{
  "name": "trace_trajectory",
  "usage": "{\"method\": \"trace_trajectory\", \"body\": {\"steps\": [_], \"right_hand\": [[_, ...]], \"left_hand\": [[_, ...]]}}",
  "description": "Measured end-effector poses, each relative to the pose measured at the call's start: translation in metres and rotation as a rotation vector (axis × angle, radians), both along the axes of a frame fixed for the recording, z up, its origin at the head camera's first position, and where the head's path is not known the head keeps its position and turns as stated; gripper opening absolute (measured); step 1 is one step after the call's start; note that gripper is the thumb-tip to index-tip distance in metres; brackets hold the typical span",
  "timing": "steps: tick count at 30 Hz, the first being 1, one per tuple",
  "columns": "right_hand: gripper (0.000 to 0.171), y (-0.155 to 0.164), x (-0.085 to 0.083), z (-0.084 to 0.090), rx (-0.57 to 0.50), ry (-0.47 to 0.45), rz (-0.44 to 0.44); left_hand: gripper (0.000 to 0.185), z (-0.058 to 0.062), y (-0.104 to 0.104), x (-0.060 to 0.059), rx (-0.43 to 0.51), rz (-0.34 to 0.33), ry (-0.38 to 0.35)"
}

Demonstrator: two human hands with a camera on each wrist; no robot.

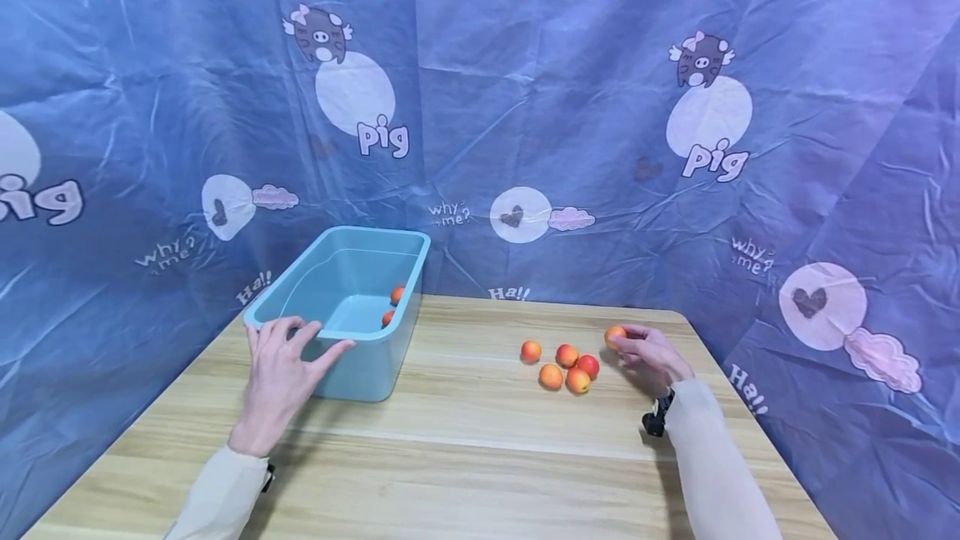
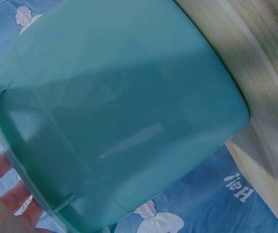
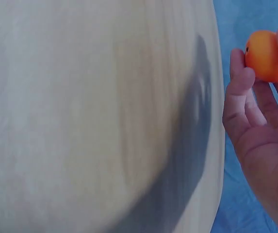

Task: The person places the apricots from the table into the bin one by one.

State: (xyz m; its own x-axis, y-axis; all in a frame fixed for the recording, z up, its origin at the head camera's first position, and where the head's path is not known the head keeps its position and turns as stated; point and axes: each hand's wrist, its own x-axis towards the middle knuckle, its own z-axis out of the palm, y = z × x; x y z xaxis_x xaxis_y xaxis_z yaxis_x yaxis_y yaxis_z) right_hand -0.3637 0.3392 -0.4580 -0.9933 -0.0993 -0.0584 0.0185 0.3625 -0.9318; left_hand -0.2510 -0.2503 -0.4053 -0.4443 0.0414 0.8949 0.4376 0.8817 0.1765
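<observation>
Two hands. Right hand (image 1: 648,352) was partly closed, pinching one small orange-red fruit (image 1: 615,335) between thumb and fingers. Left hand (image 1: 277,373) had its fingers bent over the near rim of the light-blue plastic bin (image 1: 360,369), thumb spread to the right; how firm the hold was, couldn't tell.

Fruit count: eight visible. One in the right hand, five loose fruit (image 1: 551,377) on the table, two fruit in the bin (image 1: 397,295). One bin, one table (image 1: 450,473).

Held fruit was at the far right of the table, well apart from the left hand. The loose five sat just left of the right hand, one a bit left of the other four. The two in the bin lay by its right wall, beyond the left hand.

Head view alone showed the bin's inside and the loose group. Left wrist view gave the bin's outer wall up close, plus ribs (image 2: 63,203) under the rim. Right wrist view showed a dark spot (image 3: 247,49) on the held fruit, hidden from the head, and fingers under it.

Outward: pale sleeves (image 1: 712,448) on both arms, blue pig-print backdrop (image 1: 525,107) behind the table.
</observation>
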Motion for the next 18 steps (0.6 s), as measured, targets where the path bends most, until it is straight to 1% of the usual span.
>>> {"method": "trace_trajectory", "body": {"steps": [2, 5, 10, 14, 18], "right_hand": [[0.062, -0.002, 0.000, 0.003, 0.008, 0.013, -0.003], [0.064, -0.003, -0.001, 0.006, 0.018, 0.034, 0.022], [0.066, -0.007, -0.003, 0.010, -0.033, 0.022, 0.028], [0.060, -0.014, -0.003, 0.016, -0.098, 0.025, 0.017], [0.049, -0.023, -0.004, 0.020, -0.154, 0.037, 0.023]], "left_hand": [[0.058, 0.001, 0.000, 0.001, -0.005, 0.003, -0.002], [0.060, 0.002, 0.000, 0.001, -0.008, 0.004, 0.000], [0.057, 0.003, 0.000, 0.002, -0.012, 0.006, 0.001], [0.058, 0.003, 0.000, 0.004, -0.016, 0.008, 0.000], [0.071, 0.005, 0.000, 0.004, -0.015, 0.009, 0.006]]}}
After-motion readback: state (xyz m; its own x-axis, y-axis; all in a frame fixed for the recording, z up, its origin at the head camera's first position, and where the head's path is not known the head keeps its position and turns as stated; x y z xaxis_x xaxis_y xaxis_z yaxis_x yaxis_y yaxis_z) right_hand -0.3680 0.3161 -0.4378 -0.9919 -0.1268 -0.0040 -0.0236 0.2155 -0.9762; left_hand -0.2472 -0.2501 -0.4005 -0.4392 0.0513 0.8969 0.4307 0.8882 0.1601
